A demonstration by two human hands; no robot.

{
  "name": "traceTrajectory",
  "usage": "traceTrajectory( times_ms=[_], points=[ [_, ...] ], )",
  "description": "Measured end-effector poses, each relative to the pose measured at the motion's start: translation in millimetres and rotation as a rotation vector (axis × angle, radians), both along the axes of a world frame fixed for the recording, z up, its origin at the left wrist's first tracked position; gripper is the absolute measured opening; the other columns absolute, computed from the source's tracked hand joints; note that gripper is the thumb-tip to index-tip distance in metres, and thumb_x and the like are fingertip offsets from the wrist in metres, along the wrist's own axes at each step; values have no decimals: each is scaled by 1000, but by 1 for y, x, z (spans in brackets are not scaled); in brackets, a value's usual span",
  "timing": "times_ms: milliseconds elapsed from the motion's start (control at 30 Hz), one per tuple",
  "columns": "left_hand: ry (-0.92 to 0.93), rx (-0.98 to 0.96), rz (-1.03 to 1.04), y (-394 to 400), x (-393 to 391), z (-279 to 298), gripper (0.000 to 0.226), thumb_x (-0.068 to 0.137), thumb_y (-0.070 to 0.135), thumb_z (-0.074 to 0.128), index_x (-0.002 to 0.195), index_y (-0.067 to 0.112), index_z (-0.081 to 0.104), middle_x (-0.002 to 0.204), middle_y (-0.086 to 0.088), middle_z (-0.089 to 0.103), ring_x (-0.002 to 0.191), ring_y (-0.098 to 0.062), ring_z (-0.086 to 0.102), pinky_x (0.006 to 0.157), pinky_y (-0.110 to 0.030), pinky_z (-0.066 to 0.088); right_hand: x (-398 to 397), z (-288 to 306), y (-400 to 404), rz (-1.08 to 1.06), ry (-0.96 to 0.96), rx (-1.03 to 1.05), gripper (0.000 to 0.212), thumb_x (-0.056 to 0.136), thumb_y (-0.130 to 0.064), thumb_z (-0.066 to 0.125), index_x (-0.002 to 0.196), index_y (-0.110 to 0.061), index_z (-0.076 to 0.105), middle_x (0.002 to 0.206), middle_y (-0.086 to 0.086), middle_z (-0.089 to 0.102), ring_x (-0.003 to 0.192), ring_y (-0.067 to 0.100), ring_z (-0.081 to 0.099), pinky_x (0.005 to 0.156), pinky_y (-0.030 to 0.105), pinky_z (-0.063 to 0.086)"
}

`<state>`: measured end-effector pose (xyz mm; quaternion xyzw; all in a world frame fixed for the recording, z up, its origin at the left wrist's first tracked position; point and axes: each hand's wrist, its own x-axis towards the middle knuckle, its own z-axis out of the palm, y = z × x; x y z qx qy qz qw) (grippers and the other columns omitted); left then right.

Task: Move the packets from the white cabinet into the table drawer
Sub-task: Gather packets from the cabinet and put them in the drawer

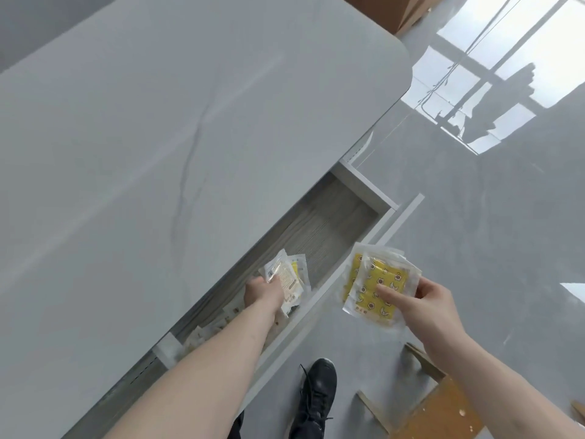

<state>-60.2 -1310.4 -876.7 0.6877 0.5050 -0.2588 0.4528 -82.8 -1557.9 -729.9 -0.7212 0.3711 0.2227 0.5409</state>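
Observation:
The table drawer (364,185) stands pulled out from under the grey tabletop (158,137), its wood-grain floor showing. My left hand (262,293) reaches down into it and grips a few white and yellow packets (286,274) there. More packets (215,327) lie in the drawer's near end, partly hidden by my left forearm. My right hand (430,305) holds a stack of clear packets with yellow patterned contents (376,286) just outside the drawer front, thumb on top. The white cabinet is not in view.
The drawer's white front panel (319,299) runs diagonally between my hands. A black shoe (316,397) stands on the glossy grey floor below. A wooden stool or frame (437,410) sits at lower right, and a cardboard box (395,11) beyond the table's far corner.

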Motion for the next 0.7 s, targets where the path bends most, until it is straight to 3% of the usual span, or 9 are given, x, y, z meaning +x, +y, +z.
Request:
traceTrajectory(
  times_ms=[200,300,433,500,600,700],
  points=[
    [-18,34,5,11,-20,9,31,95,38,62,82,9,63,75,-3,67,62,-20,56,57,-24,42,-5,0,-1,15,30,34,15,82,-24,86,96,-27,80,91,-8,81,90,18,78,95,50,59],
    [-89,33,-151,12,-19,26,30,99,36,61,81,12,63,73,1,68,60,-17,57,52,-25,40,-5,2,-3,10,37,49,17,81,-24,87,97,-26,80,92,-7,81,91,19,78,95,51,59],
    [-176,-19,-253,11,-1,29,14,97,36,66,92,23,71,85,4,77,77,-18,74,69,-38,62,1,0,-7,10,33,48,17,81,-23,87,96,-26,80,92,-6,81,90,18,78,95,51,59],
    [-164,-29,-276,8,9,23,11,96,34,68,95,24,70,89,5,77,80,-18,75,74,-41,64,5,-2,-8,12,25,52,17,81,-23,87,96,-25,80,92,-6,81,91,18,78,96,51,58],
    [-43,2,-396,5,17,12,13,93,27,71,102,23,63,98,3,74,88,-19,73,77,-35,62,10,-4,-7,10,17,67,16,82,-21,85,97,-25,80,92,-6,81,90,18,78,96,51,58],
    [88,63,-484,7,13,3,9,84,15,67,92,16,62,96,-2,72,87,-24,71,71,-32,58,14,-6,-1,16,10,81,16,83,-21,85,97,-26,79,92,-7,81,89,16,78,94,49,59]
  ],
)
